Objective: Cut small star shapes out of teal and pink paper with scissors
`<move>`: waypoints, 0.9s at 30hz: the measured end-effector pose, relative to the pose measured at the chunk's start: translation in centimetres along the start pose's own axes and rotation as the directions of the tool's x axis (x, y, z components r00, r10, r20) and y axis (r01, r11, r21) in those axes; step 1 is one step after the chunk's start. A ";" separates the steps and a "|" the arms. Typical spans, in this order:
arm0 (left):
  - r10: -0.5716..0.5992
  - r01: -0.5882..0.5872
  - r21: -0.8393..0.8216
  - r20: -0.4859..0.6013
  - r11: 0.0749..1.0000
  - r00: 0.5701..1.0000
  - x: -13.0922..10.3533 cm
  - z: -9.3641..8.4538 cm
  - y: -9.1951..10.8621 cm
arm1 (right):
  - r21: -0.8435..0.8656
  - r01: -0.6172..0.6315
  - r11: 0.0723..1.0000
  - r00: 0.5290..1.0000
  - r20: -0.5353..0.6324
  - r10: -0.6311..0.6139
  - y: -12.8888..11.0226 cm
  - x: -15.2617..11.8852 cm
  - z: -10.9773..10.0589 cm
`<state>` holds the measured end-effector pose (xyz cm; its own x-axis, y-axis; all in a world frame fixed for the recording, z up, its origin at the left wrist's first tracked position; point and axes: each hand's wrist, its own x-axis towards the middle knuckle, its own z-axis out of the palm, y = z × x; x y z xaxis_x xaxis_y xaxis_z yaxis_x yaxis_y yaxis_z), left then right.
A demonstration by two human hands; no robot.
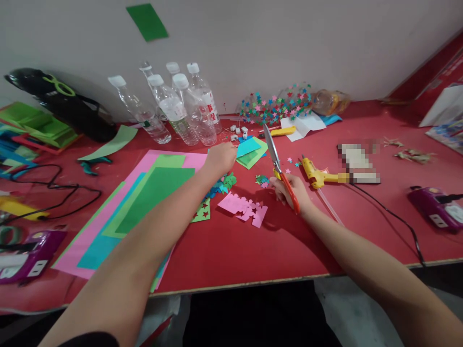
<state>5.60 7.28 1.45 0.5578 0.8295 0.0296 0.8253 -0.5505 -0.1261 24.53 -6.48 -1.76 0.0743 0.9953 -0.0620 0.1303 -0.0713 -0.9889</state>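
Head view: on the left, coloured paper sheets (162, 185) overlap on the red desk (224, 255). The left hand (223, 156) is beside blue and green paper pieces (252, 153); I cannot tell whether its fingers hold anything. Pink paper (233, 203) with star-shaped holes lies nearer the person. Scissors (272, 147), blades pointing away, sit within the right hand's (298, 185) curled fingers, near a yellow glue gun (316, 176).

The left hand (222, 158) hides its fingertips — grip unreadable; pixelation blurs a rectangular object (360, 164) — left edge crops a purple device (45, 243).
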 end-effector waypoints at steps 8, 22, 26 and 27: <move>-0.378 0.331 -0.280 -0.135 0.901 0.916 6.7 0.5 -2.0 | 0.011 -0.077 0.997 0.997 0.031 0.077 -0.2 0.1 0.0; -0.365 0.228 -0.679 -0.063 0.697 0.929 7.5 2.5 -4.8 | 0.007 -0.072 0.997 0.996 0.057 0.071 -0.1 0.1 0.0; -0.413 0.240 -0.855 0.034 0.459 0.910 6.2 1.3 -4.4 | -0.012 -0.046 0.999 0.998 0.036 0.046 0.0 0.0 0.0; -0.417 0.223 -0.875 0.027 0.429 0.908 5.7 0.9 -4.2 | -0.017 -0.039 0.999 0.999 0.032 0.040 0.0 0.0 0.1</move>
<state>5.23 14.47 1.23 0.1598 0.9857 0.0531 0.5559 -0.1343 0.8203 24.47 -6.49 -1.77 0.0482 0.9933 -0.1053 0.1437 -0.1112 -0.9834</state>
